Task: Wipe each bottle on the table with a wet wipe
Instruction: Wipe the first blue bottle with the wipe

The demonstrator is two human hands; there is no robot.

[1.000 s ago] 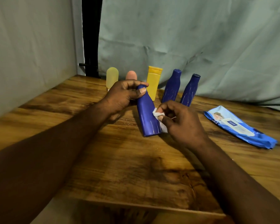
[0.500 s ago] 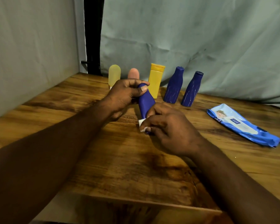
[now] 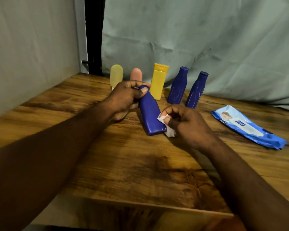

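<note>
Your left hand [image 3: 123, 99] holds the tilted bottle [image 3: 150, 114] by its top over the middle of the desk [image 3: 123, 164]. Your right hand [image 3: 187, 125] pinches the wipe [image 3: 169, 132] against its lower right side. Behind them, a row of bottles [image 3: 158, 84] stands before the curtain [image 3: 190, 39]. The wipe pack [image 3: 245, 125] lies well apart on your right.

Your right hand [image 3: 188, 125] no longer covers the lower body of the blue bottle [image 3: 149, 114]; it sits now at its 3 o'clock side. The wet wipe [image 3: 169, 132] you pinch moves from the 7 o'clock corner to the 4 o'clock corner of the base.
</note>
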